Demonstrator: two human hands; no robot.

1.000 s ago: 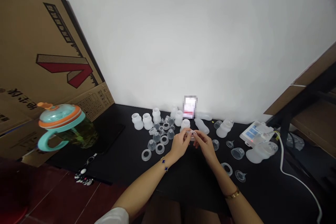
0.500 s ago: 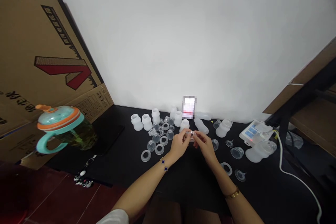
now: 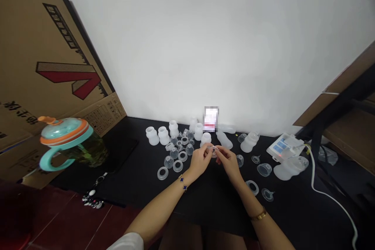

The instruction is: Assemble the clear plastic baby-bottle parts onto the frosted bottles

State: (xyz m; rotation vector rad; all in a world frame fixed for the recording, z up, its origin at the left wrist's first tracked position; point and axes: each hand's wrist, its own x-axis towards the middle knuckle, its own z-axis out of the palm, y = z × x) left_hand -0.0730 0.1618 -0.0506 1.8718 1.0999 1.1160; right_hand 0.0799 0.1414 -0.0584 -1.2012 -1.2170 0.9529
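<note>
Fingertips of my left hand (image 3: 201, 161) and my right hand (image 3: 230, 163) meet over the black table, both pinching a small clear piece (image 3: 214, 149) whose shape is mostly hidden. Just behind my left hand stands a white bottle (image 3: 206, 138). To the left lie several translucent rings, such as a ring (image 3: 163, 173), and clear domed caps, such as a cap (image 3: 169, 162). On the right of my right hand are a clear cap (image 3: 240, 160), a larger clear cup (image 3: 264, 170), a ring (image 3: 252, 188) and a nipple-like part (image 3: 267, 195).
A lidded teal and orange jug (image 3: 73, 140) stands at the left before a large cardboard box (image 3: 52, 47). Behind the parts a pixelated screen (image 3: 211, 119) leans on the wall. At right are a white device (image 3: 284, 147), its cable (image 3: 331, 198) and a bottle (image 3: 290, 168).
</note>
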